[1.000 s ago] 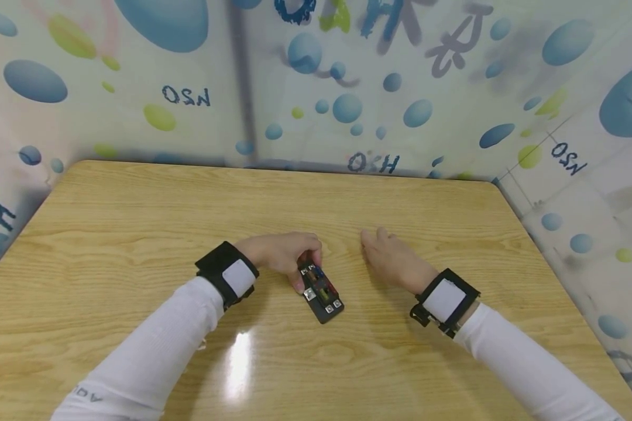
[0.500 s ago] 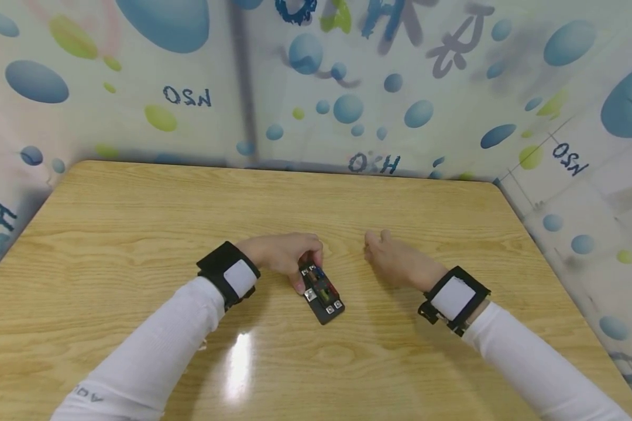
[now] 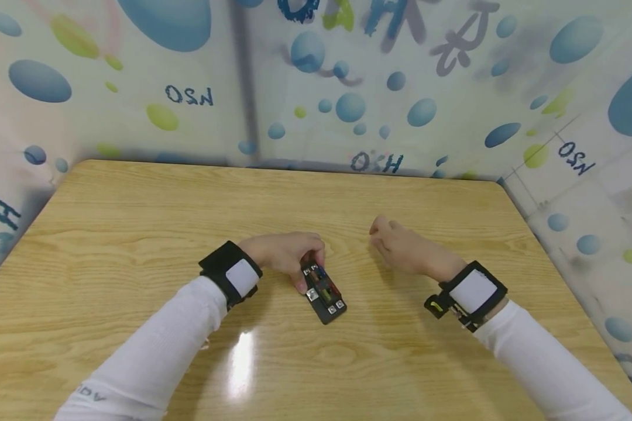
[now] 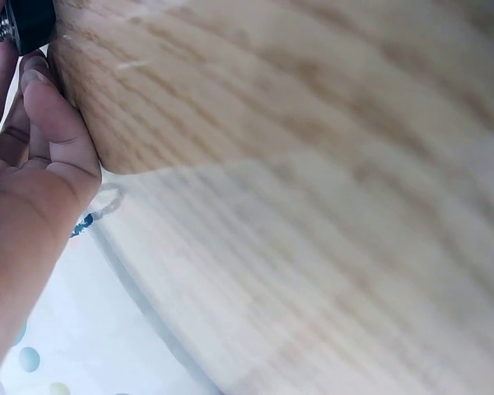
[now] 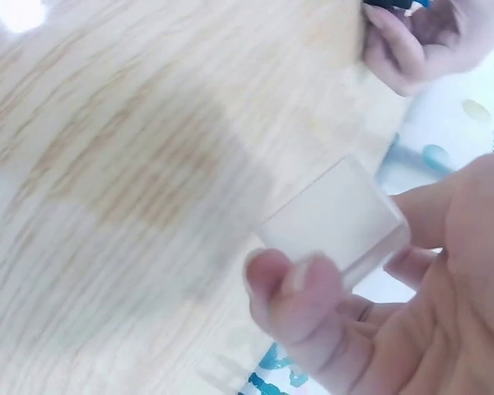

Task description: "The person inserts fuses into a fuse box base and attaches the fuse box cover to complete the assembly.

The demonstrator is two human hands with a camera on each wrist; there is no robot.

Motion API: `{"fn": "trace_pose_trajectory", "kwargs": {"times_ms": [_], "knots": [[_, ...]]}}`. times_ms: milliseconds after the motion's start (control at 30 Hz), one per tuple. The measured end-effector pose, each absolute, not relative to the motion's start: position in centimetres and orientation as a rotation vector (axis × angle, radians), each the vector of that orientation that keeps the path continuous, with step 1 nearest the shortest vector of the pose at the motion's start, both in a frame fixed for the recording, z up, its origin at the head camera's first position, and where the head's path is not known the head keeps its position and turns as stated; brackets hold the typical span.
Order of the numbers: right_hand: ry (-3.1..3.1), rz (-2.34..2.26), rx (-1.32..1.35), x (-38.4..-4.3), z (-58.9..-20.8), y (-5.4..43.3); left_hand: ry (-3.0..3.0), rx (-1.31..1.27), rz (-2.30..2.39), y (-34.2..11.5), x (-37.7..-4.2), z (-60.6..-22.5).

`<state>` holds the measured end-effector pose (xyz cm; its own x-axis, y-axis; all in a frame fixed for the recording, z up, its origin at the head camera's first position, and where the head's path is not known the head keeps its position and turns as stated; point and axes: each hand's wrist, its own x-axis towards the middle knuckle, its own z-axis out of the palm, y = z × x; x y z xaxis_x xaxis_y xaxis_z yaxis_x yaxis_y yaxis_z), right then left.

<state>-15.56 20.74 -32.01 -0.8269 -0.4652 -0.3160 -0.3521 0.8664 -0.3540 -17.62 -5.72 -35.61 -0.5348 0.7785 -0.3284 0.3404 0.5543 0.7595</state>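
Observation:
A small black fuse block (image 3: pixel 325 311) with coloured pieces along its middle and silvery screw terminals sits at the centre of the table. My left hand (image 3: pixel 287 252) grips its far end, thumb on the near side and fingers curled over. Only a dark corner of the block (image 4: pixel 34 25) with a screw shows in the left wrist view. To the right, my right hand (image 3: pixel 402 248) is raised a little over the table. In the right wrist view it pinches a clear, box-shaped plastic cover (image 5: pixel 333 218) between thumb and fingers; the hand hides this cover in the head view.
The wood-grain table (image 3: pixel 189 199) spreads around both hands, with a bright light reflection near its front. Behind it and at the sides stand white wall panels (image 3: pixel 205 128) printed with blue and green ovals. Each wrist wears a black strap (image 3: pixel 230 275).
My right hand has shifted right and slightly back, its wrist turning a little. My left hand and the fuse block stay in place.

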Motion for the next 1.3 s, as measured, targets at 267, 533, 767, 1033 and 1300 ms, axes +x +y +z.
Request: {"fn": "trace_pose_trajectory", "kwargs": {"times_ms": [267, 533, 767, 1033, 1300], "knots": [[2.653, -0.515, -0.62, -15.7, -30.3, 20.9, 2.114, 0.9, 0.855, -5.7, -17.6, -35.7], [2.65, -0.468, -0.657, -15.0, -28.5, 19.4, 2.118, 0.898, 0.848, -5.8, -17.8, -35.8], [2.684, -0.387, -0.67, -14.9, -27.7, 18.5, 2.131, 0.899, 0.83, -5.9, -17.9, -36.0], [2.695, -0.324, -0.738, -14.6, -26.0, 16.5, 2.139, 0.907, 0.807, -5.8, -17.9, -36.0], [2.68, -0.111, -0.91, -14.0, -25.7, 14.5, 2.147, 0.926, 0.79, -5.7, -17.9, -35.8]]}}
